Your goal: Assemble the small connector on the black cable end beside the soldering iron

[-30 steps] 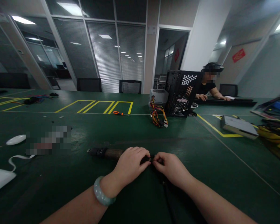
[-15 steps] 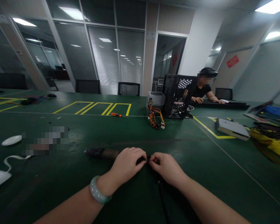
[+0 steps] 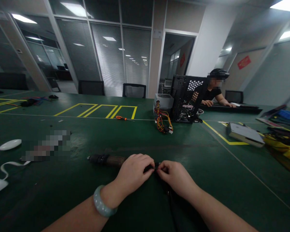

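My left hand (image 3: 136, 169), a pale bangle (image 3: 103, 201) at its wrist, lies over the right end of a dark cylindrical tool (image 3: 108, 160) with a brown middle and a metal tip pointing left. Its thumb and fingers are closed around something small and dark. Fingertip to fingertip with it, my right hand (image 3: 175, 175) is also closed in a pinch. What each hand pinches is mostly hidden and too small to name. A thin black cable (image 3: 170, 201) runs from beneath my right hand toward the near table edge.
A black computer case (image 3: 189, 100) stands behind a grey power supply (image 3: 163, 101) with bundled wires. An orange-handled screwdriver (image 3: 122, 118) lies mid-table. At left are white objects (image 3: 10, 144); at right, a flat grey box (image 3: 244, 133). Another person (image 3: 215, 88) sits at the far right.
Both hands have shifted slightly right in view, still pinched close together. The view itself has turned a little. The tool on the table stays put.
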{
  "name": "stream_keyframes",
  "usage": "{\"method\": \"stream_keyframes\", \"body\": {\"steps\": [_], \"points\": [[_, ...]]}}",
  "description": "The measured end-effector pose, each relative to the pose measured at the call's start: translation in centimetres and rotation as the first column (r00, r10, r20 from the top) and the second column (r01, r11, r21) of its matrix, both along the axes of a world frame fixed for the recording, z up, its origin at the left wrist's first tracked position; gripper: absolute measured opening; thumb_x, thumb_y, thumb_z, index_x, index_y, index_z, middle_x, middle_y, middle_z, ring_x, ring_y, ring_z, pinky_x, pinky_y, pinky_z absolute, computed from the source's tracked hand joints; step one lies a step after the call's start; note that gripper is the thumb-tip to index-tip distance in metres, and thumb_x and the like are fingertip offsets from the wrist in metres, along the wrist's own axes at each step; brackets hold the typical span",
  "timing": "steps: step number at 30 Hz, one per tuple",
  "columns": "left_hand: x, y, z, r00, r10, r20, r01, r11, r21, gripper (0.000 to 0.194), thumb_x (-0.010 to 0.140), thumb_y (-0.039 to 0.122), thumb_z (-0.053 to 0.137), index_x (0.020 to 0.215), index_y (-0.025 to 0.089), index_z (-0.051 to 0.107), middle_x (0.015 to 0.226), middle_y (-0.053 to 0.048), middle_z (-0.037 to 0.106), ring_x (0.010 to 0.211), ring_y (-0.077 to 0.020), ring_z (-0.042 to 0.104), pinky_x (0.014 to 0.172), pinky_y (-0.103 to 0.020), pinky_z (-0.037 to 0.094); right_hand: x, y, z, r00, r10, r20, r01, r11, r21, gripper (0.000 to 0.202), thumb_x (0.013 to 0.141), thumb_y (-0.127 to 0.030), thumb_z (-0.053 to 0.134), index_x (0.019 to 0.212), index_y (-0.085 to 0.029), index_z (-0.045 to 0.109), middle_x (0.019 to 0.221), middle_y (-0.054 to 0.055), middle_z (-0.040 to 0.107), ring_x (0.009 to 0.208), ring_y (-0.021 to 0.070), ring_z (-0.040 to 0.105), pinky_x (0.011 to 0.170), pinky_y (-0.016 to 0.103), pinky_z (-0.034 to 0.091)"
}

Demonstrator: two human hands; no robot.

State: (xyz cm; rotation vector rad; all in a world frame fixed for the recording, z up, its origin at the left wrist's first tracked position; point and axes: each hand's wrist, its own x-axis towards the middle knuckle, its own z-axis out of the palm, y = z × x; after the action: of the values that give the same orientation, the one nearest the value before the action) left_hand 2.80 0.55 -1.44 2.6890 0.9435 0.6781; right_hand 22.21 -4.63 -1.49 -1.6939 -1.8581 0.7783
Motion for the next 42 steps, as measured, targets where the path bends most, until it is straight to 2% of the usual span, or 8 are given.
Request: {"method": "stream_keyframes", "body": {"steps": [13, 22, 33, 42], "points": [[0.20, 0.01, -0.14, 1.000, 0.013, -0.016, -0.013, 1.000, 0.020, 0.008, 0.083, 0.023, 0.064, 0.091, 0.023, 0.062, 0.095, 0.001, 0.065, 0.088, -0.0194, 0.058, 0.077, -0.035, 0.041, -0.25, -0.28, 0.40, 0.996, -0.005, 0.092, 0.001, 0.999, 0.033, 0.013, 0.084, -0.033, 0.059, 0.083, -0.023, 0.068, 0.074, -0.001, 0.069, 0.065, 0.0134, 0.061, 0.057, 0.022, 0.036], [0.26, -0.14, -0.16, 0.999, 0.035, -0.027, -0.034, 0.999, 0.042, 0.006, 0.084, 0.024, 0.061, 0.090, 0.022, 0.062, 0.094, 0.000, 0.065, 0.088, -0.0192, 0.058, 0.077, -0.034, 0.043, -0.07, -0.21, 0.20, 0.997, -0.011, 0.071, 0.009, 1.000, 0.028, 0.012, 0.084, -0.030, 0.059, 0.083, -0.023, 0.069, 0.074, -0.001, 0.070, 0.065, 0.0132, 0.062, 0.058, 0.022, 0.037], [0.07, -0.26, 0.09, 1.000, 0.006, -0.012, -0.006, 0.999, 0.044, 0.007, 0.085, 0.024, 0.059, 0.091, 0.023, 0.063, 0.096, 0.000, 0.065, 0.088, -0.0189, 0.059, 0.077, -0.033, 0.043, -0.18, -0.32, 0.86, 0.999, -0.018, 0.047, 0.016, 0.999, 0.041, 0.012, 0.084, -0.027, 0.057, 0.079, -0.021, 0.067, 0.071, -0.002, 0.068, 0.063, 0.0122, 0.060, 0.056, 0.021, 0.035], [0.08, -0.38, 0.38, 1.000, 0.016, -0.012, -0.016, 1.000, 0.011, 0.012, 0.081, 0.018, 0.063, 0.091, 0.025, 0.061, 0.098, 0.003, 0.065, 0.090, -0.0185, 0.058, 0.079, -0.035, 0.041, -0.09, -0.37, 0.81, 0.999, -0.019, 0.046, 0.017, 0.999, 0.048, 0.013, 0.084, -0.028, 0.057, 0.080, -0.021, 0.067, 0.072, -0.002, 0.068, 0.064, 0.0125, 0.059, 0.056, 0.021, 0.035]]}}
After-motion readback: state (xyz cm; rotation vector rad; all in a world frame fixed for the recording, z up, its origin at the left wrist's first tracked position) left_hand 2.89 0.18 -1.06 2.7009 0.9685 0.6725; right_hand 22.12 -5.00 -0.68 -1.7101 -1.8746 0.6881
